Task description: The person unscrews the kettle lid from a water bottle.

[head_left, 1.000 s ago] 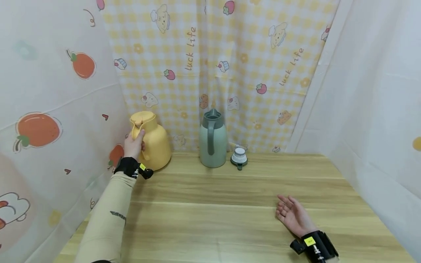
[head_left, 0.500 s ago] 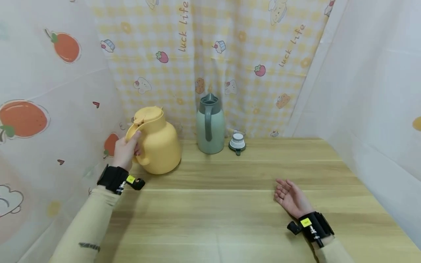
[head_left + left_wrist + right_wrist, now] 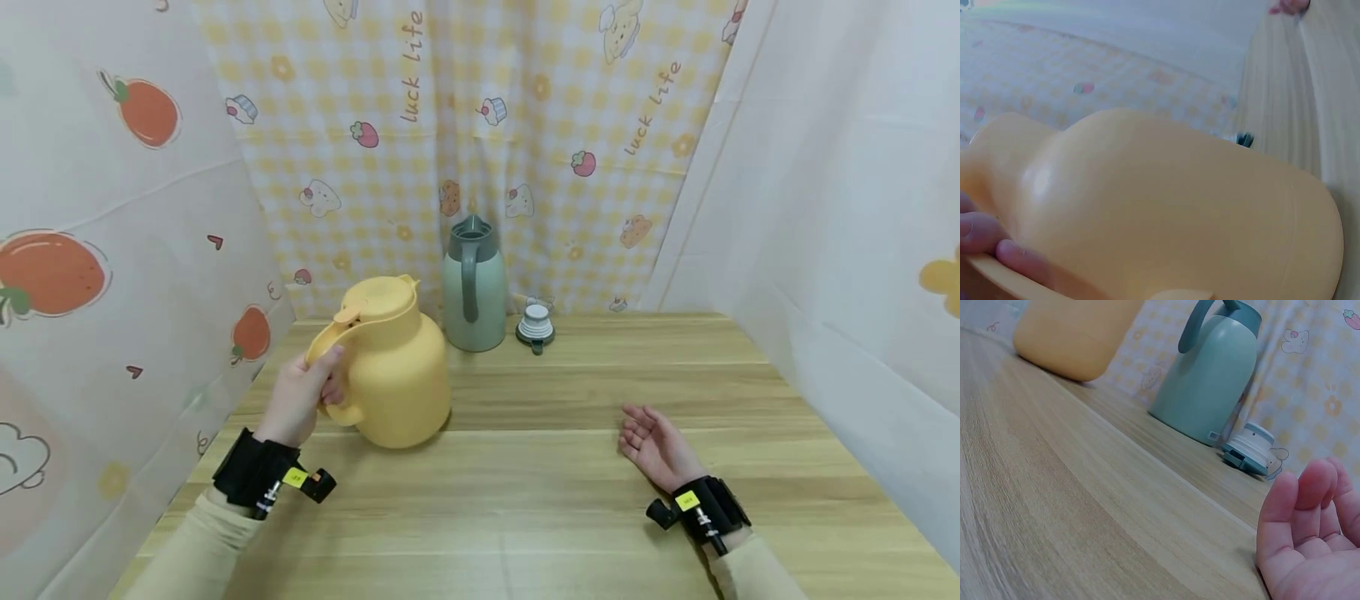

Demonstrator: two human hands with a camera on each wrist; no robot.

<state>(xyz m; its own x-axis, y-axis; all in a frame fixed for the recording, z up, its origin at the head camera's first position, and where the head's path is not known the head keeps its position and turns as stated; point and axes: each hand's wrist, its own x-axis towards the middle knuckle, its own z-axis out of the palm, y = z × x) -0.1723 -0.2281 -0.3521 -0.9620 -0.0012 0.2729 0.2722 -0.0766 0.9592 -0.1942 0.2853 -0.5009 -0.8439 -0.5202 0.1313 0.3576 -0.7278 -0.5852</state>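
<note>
My left hand (image 3: 302, 395) grips the handle of a yellow thermos jug (image 3: 401, 375), its lid on top. In the left wrist view the jug's body (image 3: 1172, 194) fills most of the picture, with curled fingers (image 3: 1019, 256) at the handle. The jug looks upright; whether its base touches the table I cannot tell. On the right, my right hand (image 3: 660, 450) rests on the table, palm up, with loosely curled fingers and nothing in them. A green thermos jug (image 3: 475, 292) stands at the back, its top uncovered. Beside it lies a white and dark green stopper (image 3: 536, 325).
A wooden table (image 3: 555, 500) extends under everything. Behind it hangs a yellow checked curtain (image 3: 540, 117). White curtains close in both sides, the left one (image 3: 172, 200) printed with oranges.
My left hand has brought the yellow jug from the back left toward the front and to the right. My right hand stays in place. The head view has tipped down a little.
</note>
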